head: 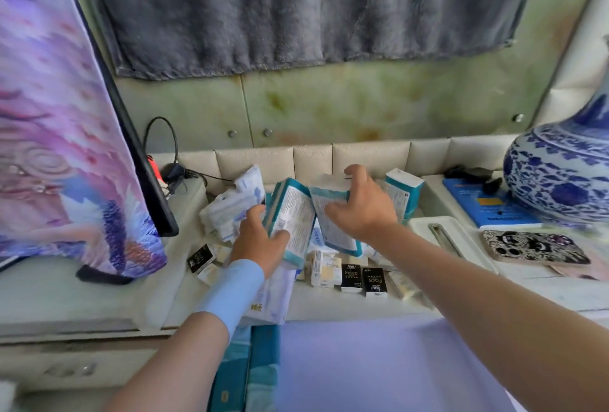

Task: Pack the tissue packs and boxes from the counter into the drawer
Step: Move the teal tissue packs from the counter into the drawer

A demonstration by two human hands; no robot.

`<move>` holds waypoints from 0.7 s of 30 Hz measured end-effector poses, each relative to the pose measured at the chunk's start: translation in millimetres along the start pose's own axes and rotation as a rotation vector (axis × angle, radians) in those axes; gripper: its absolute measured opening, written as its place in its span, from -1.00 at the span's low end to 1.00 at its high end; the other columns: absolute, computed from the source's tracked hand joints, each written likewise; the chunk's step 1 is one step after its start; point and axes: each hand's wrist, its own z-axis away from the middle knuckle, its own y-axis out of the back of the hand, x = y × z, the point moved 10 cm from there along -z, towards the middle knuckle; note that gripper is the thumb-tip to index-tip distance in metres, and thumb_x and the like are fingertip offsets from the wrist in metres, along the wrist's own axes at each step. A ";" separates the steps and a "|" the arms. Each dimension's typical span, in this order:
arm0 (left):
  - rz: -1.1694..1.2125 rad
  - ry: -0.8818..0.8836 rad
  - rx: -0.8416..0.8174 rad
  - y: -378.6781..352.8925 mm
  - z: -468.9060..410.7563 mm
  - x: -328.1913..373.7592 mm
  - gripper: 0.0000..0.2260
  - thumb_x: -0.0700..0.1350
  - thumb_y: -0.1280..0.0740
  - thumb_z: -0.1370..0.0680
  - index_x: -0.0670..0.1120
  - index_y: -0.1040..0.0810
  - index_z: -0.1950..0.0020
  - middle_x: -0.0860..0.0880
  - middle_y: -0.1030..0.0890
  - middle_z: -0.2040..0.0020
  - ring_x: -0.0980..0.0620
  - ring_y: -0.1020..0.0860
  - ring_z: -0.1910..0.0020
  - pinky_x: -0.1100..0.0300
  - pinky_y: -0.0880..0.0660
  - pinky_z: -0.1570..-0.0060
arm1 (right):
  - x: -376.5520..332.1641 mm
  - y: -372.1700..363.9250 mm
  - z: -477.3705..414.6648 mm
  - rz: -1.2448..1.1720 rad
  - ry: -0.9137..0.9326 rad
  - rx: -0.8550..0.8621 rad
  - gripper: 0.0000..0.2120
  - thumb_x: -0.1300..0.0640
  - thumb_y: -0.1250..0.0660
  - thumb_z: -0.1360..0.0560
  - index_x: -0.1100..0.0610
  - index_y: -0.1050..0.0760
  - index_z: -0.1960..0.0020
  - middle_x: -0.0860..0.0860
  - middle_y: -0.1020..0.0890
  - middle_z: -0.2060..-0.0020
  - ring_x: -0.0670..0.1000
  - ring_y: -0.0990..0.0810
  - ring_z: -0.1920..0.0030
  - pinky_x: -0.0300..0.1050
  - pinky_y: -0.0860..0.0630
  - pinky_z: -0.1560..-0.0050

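Your forearms [494, 312] reach across the worktop [82, 296]. Your left hand [260, 240] grips one teal-edged tissue pack [293, 214] and your right hand [362, 210] clasps a second tissue pack [333, 233] beside it, both held above small black and white packs [351, 276] lying on the worktop. More soft white packs [230, 207] pile just left; a blue-and-white vase [560, 174] stands far right.

Left hand [260, 242] grips a teal-edged tissue pack [293, 214], tilted. Right hand [361, 210] grips a second teal pack [329, 227] just beside it. Small black and white packs [351, 276] lie on the counter [346, 308] below the hands. Blue-and-white vase [560, 174] and phone [534, 247] sit at right.
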 end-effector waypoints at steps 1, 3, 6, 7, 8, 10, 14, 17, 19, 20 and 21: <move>-0.034 0.002 -0.035 -0.1 11.4 -5.7 -0.44 0.03 -0.31 -0.49 0.15 -0.17 -0.44 -0.02 -0.45 -0.30 -0.11 -0.52 -0.10 0.10 -0.45 -0.03 | -3.2 -3.8 11.3 -0.002 -0.009 -0.063 -0.44 -0.14 -0.29 -0.34 -0.03 -0.21 -0.27 -0.01 -0.57 0.02 0.03 -0.58 0.10 0.06 -0.63 0.09; -0.111 0.022 -0.144 -5.5 32.4 -22.7 -0.41 0.08 -0.33 -0.44 0.22 -0.14 -0.40 0.00 -0.45 -0.23 -0.09 -0.54 0.01 0.12 -0.47 0.11 | -4.3 -20.3 34.8 0.014 -0.061 -0.262 -0.47 -0.20 -0.26 -0.39 0.01 -0.23 -0.25 0.00 -0.56 0.11 0.03 -0.58 0.15 0.01 -0.61 0.19; -0.237 0.089 -0.408 -23.6 63.6 -52.7 -0.44 0.09 -0.31 -0.48 0.22 -0.13 -0.39 -0.05 -0.47 -0.16 -0.05 -0.54 0.13 0.16 -0.44 0.23 | 0.4 -52.5 80.6 0.051 -0.161 -0.634 -0.41 -0.24 -0.22 -0.47 0.18 -0.27 -0.29 0.07 -0.54 0.00 0.09 -0.56 0.02 -0.08 -0.49 0.21; -0.315 0.114 -0.521 -32.7 74.0 -63.2 -0.46 0.10 -0.29 -0.50 0.21 -0.11 -0.41 -0.06 -0.48 -0.12 -0.05 -0.52 0.16 0.15 -0.42 0.23 | 3.2 -62.4 96.6 0.052 -0.186 -0.743 -0.44 -0.23 -0.23 -0.47 0.19 -0.32 -0.24 0.07 -0.54 0.00 0.11 -0.59 0.01 -0.09 -0.52 0.22; -0.397 0.133 -0.628 -40.0 87.3 -73.5 -0.46 0.10 -0.28 -0.51 0.20 -0.11 -0.42 -0.07 -0.48 -0.11 -0.06 -0.51 0.16 0.14 -0.43 0.22 | 6.2 -72.4 114.1 0.064 -0.200 -0.842 -0.49 -0.21 -0.24 -0.46 0.20 -0.38 -0.16 0.06 -0.56 0.02 0.13 -0.62 0.02 -0.10 -0.57 0.26; -0.532 0.143 -0.767 -52.3 108.4 -89.4 -0.44 0.11 -0.28 -0.50 0.19 -0.12 -0.44 -0.06 -0.48 -0.15 -0.06 -0.52 0.10 0.10 -0.46 0.14 | 13.8 -90.0 147.0 0.124 -0.223 -1.007 -0.63 -0.17 -0.25 -0.43 0.13 -0.46 0.00 0.07 -0.58 0.06 0.13 -0.65 0.11 -0.13 -0.60 0.34; -0.584 0.143 -0.794 -81.1 126.6 -115.8 -0.47 0.07 -0.26 -0.54 0.19 -0.15 -0.47 -0.11 -0.38 -0.31 -0.11 -0.50 0.00 0.11 -0.44 0.11 | 35.8 -117.2 190.7 0.241 -0.346 -1.094 -0.68 -0.05 -0.28 -0.49 0.20 -0.43 -0.03 0.16 -0.60 0.11 0.12 -0.65 0.25 -0.10 -0.61 0.32; -0.553 0.163 -0.685 -100.3 130.1 -133.4 -0.48 0.09 -0.25 -0.56 0.20 -0.13 -0.48 -0.15 -0.25 -0.39 -0.16 -0.50 -0.04 0.09 -0.49 0.02 | 58.6 -133.6 209.3 0.263 -0.424 -1.023 -0.71 -0.02 -0.30 -0.51 0.21 -0.41 -0.01 0.17 -0.64 0.15 0.11 -0.64 0.33 -0.08 -0.65 0.22; -0.566 0.165 -0.644 -112.6 134.5 -141.1 -0.43 0.08 -0.23 -0.56 0.18 -0.06 -0.52 -0.15 -0.15 -0.45 -0.21 -0.48 -0.16 0.05 -0.49 -0.08 | 73.5 -141.8 215.4 0.243 -0.444 -0.935 -0.70 -0.08 -0.30 -0.52 0.16 -0.39 0.05 0.14 -0.63 0.18 0.10 -0.66 0.35 -0.12 -0.65 0.32; -0.576 0.160 -0.626 -118.1 135.9 -142.9 -0.41 0.06 -0.22 -0.57 0.17 -0.03 -0.54 -0.16 -0.11 -0.47 -0.23 -0.45 -0.23 0.02 -0.47 -0.14 | 79.7 -145.8 217.4 0.191 -0.475 -0.887 -0.68 -0.12 -0.30 -0.53 0.14 -0.38 0.03 0.13 -0.61 0.18 0.11 -0.67 0.34 -0.13 -0.64 0.38; -0.583 0.153 -0.605 -122.4 136.7 -142.7 -0.41 0.05 -0.22 -0.57 0.15 -0.03 -0.54 -0.16 -0.08 -0.48 -0.24 -0.42 -0.28 -0.01 -0.46 -0.17 | 84.9 -150.1 219.3 0.120 -0.521 -0.844 -0.67 -0.13 -0.30 -0.54 0.14 -0.37 -0.01 0.13 -0.59 0.17 0.12 -0.67 0.31 -0.13 -0.62 0.43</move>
